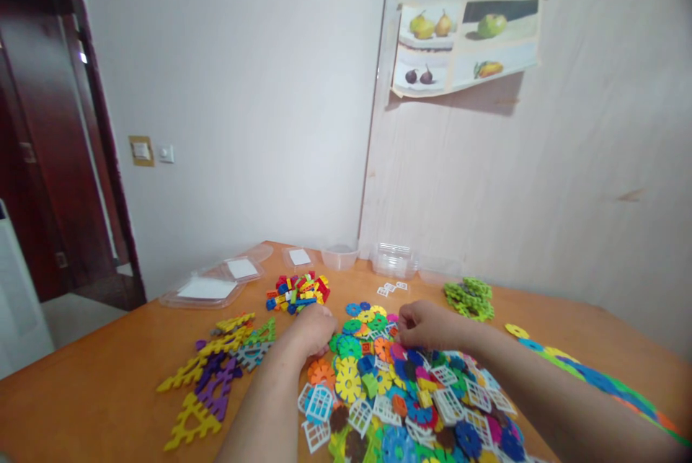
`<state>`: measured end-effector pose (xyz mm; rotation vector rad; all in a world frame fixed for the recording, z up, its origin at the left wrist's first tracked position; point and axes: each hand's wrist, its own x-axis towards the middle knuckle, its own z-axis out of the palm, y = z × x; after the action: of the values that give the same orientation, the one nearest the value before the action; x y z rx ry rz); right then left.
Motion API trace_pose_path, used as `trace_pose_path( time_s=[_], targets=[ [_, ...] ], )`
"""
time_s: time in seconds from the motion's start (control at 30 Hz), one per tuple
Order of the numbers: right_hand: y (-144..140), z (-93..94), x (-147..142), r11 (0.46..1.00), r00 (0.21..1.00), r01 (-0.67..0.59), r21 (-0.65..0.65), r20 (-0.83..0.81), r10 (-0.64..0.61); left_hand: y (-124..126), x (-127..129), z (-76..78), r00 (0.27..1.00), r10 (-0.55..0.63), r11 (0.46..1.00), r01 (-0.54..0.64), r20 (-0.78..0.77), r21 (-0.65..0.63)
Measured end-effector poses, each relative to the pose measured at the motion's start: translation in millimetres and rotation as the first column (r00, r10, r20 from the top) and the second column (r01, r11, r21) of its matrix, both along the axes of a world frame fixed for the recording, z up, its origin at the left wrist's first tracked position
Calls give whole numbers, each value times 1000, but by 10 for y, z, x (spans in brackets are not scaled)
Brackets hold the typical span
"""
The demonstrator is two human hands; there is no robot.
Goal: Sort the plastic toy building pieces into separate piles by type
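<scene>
Green pieces (469,298), small bricks (298,291) and triangles (216,369) lie sorted around the mixed pile (411,398), still large; my left hand (313,329) and right hand (427,324) curl loosely on it, grip unclear.

My orange worktop (108,391) carries a heap of plastic gear pieces (400,398), yellow and purple triangle frames (213,373), small bricks (298,291), green connectors (469,298) and clear tubs (393,259).

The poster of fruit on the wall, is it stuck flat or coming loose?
Coming loose. The fruit poster hangs crooked, its lower edge and left corner curl away from the wall, and it casts a dark shadow beneath itself.
</scene>
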<state>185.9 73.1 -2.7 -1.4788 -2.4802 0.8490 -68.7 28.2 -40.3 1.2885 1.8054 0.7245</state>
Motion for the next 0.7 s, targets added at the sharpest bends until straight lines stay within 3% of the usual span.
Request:
trace_pose_path(
  time_s=[0.3, 0.47, 0.7],
  targets=[
    [142, 35, -99, 992, 983, 36, -117, -173, -57, 2, -10, 7, 1000, -14, 1000, 14, -7, -1],
    [263, 51, -505, 978, 931, 80, -191, -337, -142, -12, 9, 32, 1000, 5, 1000, -5, -27, 6],
    [581, -108, -1095, 949, 922, 174, -262, -296, -251, -61, 25, 64, 999, 20, 999, -19, -37, 27]
  ],
)
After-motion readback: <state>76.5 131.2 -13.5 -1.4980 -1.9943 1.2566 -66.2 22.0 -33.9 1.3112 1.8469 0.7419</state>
